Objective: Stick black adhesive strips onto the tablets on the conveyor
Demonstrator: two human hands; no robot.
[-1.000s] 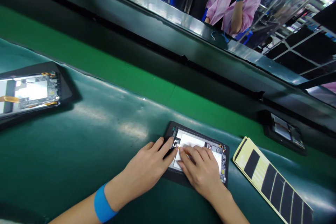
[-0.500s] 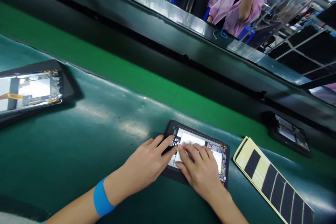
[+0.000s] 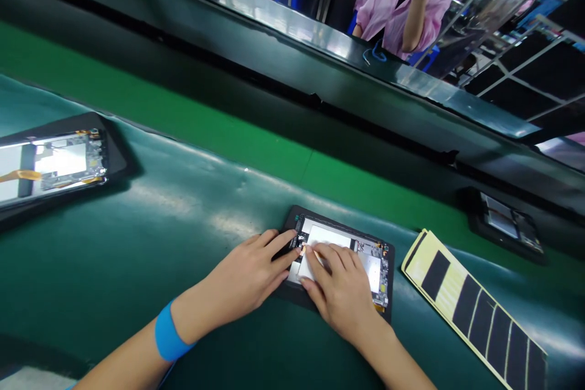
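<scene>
The green counter (image 3: 137, 280) fills most of the lower frame. A yellow card of black strips (image 3: 473, 304) lies at lower right, apart from both hands, with no clear change to its strips. Just left of it, low and right of centre, the opened tablet (image 3: 372, 268) lies flat on a black pad (image 3: 292, 214). It sits in nearly the same place as half a second ago, so the work appears to remain on one spot.

The left hand (image 3: 242, 274), fingers slightly spread, keeps its fingertips at the tablet's left end; whether it pinches anything I cannot tell. The right hand (image 3: 340, 289), fingers bunched close together, has edged slightly leftward, leaving more of the tablet's right end uncovered. Its fingertips rest at the left edge of the white panel (image 3: 326, 235), thumb lower down; any grip is hidden.

Between the two hands' fingertips, a small orange strip (image 3: 304, 248) shows, suggesting that the attention is on that narrow area.
</scene>
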